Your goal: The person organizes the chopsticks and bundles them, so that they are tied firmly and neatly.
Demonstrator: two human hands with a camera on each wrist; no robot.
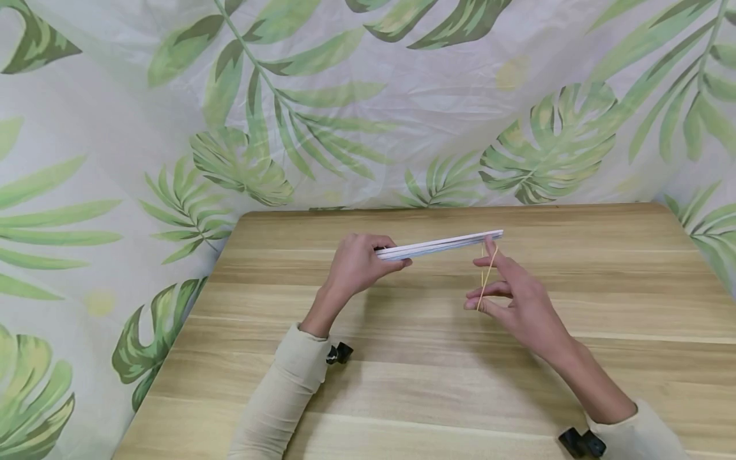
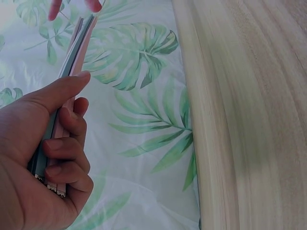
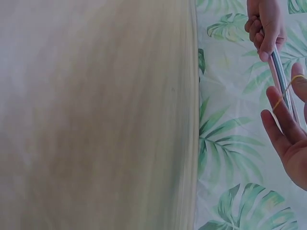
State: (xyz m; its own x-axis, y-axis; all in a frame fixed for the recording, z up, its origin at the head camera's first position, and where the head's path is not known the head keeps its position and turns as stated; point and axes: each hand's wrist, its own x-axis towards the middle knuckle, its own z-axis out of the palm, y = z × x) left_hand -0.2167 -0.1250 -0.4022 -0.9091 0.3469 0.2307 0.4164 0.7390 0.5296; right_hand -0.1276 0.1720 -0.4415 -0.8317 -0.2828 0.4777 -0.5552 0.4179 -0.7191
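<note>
Head view shows a thin stack of cards (image 1: 439,245) held edge-on above the wooden table (image 1: 575,306), its long axis running left to right and rising slightly toward the right. The left hand (image 1: 356,265) grips the stack's left end, fingers curled round it and thumb laid along the top; the left wrist view confirms this, with the pastel-edged stack of cards (image 2: 72,76) running away from the palm toward the other hand. At the free right end, a yellow rubber band (image 1: 487,273) is stretched taut across the right hand (image 1: 512,294), one loop end over the raised forefinger at the stack's tip, the other caught on the lower fingers; fingers are spread, not closed round anything. The right wrist view shows the rubber band (image 3: 285,91) crossing just beside the stack's end. The right hand is the nearer to the free end; the band lies directly at it. A leaf-print cloth (image 1: 368,115) hangs behind the table.
</note>
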